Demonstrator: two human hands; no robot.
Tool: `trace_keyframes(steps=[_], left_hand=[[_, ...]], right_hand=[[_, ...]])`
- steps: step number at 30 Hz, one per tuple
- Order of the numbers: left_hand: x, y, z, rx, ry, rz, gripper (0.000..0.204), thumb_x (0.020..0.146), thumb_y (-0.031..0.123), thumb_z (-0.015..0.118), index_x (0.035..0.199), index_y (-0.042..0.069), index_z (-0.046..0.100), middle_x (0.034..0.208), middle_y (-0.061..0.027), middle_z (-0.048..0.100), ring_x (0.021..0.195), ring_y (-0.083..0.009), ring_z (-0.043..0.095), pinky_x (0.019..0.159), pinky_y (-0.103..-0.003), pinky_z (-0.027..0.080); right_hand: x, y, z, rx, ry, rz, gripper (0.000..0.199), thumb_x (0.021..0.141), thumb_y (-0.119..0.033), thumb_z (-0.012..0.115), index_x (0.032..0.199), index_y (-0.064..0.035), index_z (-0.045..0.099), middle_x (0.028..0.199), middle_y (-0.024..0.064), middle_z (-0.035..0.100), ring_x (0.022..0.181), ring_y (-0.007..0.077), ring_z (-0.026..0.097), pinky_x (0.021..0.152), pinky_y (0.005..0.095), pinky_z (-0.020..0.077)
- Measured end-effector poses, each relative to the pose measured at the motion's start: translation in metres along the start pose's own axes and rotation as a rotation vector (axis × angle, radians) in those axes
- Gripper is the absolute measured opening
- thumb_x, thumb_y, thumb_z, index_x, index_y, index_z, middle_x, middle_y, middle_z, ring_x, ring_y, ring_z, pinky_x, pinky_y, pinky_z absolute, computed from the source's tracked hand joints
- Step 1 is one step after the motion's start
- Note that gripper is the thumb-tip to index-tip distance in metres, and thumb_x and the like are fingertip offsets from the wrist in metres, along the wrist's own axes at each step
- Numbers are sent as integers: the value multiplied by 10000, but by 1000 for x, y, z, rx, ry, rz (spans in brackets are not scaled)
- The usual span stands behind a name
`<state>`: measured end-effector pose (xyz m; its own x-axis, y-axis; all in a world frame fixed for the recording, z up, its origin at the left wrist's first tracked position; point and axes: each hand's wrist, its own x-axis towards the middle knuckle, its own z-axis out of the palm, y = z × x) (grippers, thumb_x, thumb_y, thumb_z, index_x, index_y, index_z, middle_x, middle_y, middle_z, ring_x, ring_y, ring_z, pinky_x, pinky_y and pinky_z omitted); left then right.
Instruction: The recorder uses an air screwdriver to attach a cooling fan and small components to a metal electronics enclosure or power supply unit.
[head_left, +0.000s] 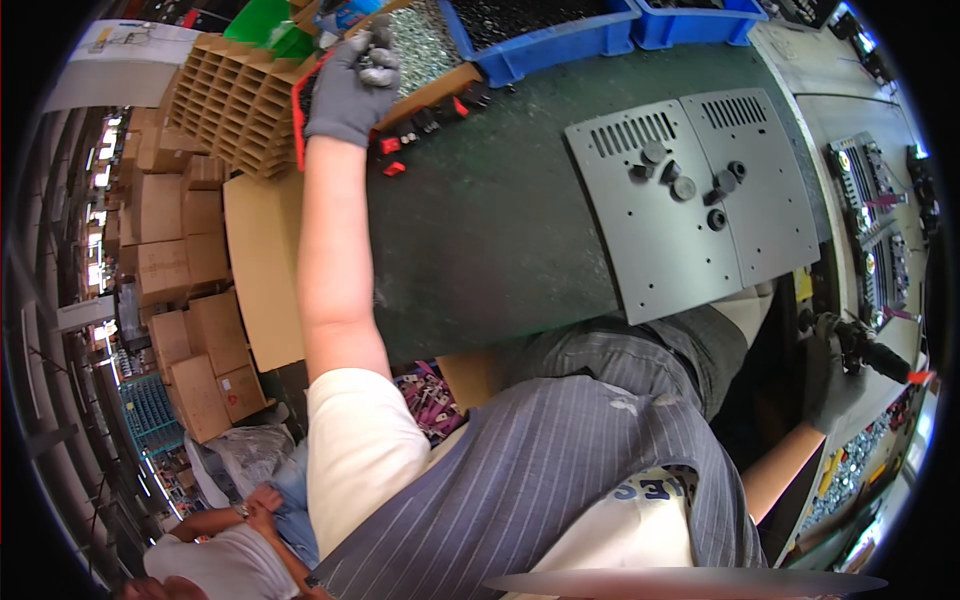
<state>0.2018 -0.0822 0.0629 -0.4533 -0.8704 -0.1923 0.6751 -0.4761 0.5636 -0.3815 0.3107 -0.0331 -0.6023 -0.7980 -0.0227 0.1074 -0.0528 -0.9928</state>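
In the head view, the left hand (pixel 350 85) wears a grey glove and stretches far forward across the dark green bench (pixel 500 250). Its fingers (pixel 378 62) curl in a narrow pinch around a small cluster of shiny metal hardware (pixel 380 72), which sits right at the fingertips, partly hidden by the glove. Just beyond the fingers lies a tray of small silvery screws (pixel 425 40), and behind that a blue bin (pixel 540 35). Below the fingers, toward the wrist side, small red and black switches (pixel 392 145) lie scattered on the bench edge. On the thumb side stands a brown cardboard divider grid (pixel 235 100).

The right hand (pixel 832 375), also in a dark grey glove, is low at the person's right side, well apart from the left hand. Its fingers (pixel 825 335) are wrapped closed around the black body of a powered screwdriver (pixel 878 355), whose body runs outward past the fingers to an orange tip.

Between the two hands, two grey perforated metal panels (pixel 690 200) rest side by side on the bench, with several dark round knobs (pixel 685 185) lying on them. Past the right fingers, assembled black units (pixel 870 220) sit in a row.
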Motion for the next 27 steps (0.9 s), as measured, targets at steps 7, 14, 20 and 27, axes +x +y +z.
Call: trace_keyframes(steps=[7,14,20,27], left_hand=[[-51,-90,34,-13,14,1,249,943,230,477,1114,67,554,784,-21,545,617,-78,447,422,-157,357],[-83,-200,57,28,175,-107,277,915,175,532,1155,39,513,808,-17,515,657,-93,471,444,-171,373],[-91,-242,69,-167,27,-297,306,944,179,453,1189,-4,468,834,-59,538,653,-110,493,404,-169,386],[-95,-258,73,-299,0,-415,298,946,184,449,1185,8,474,845,-66,544,640,-115,485,404,-161,374]], right_hand=[[27,-114,80,317,-378,-585,638,753,-176,598,1321,5,369,1322,235,421,1213,346,432,924,436,387],[33,-97,217,836,-1062,-67,539,604,-44,713,1065,-29,435,946,107,454,767,171,562,440,224,425],[27,-91,269,629,-870,-202,517,723,-146,599,1215,-91,450,1067,108,435,1039,339,500,716,387,469],[23,-92,287,627,-995,-470,497,745,-157,568,1231,-106,477,1078,106,458,1087,353,480,849,442,406]])
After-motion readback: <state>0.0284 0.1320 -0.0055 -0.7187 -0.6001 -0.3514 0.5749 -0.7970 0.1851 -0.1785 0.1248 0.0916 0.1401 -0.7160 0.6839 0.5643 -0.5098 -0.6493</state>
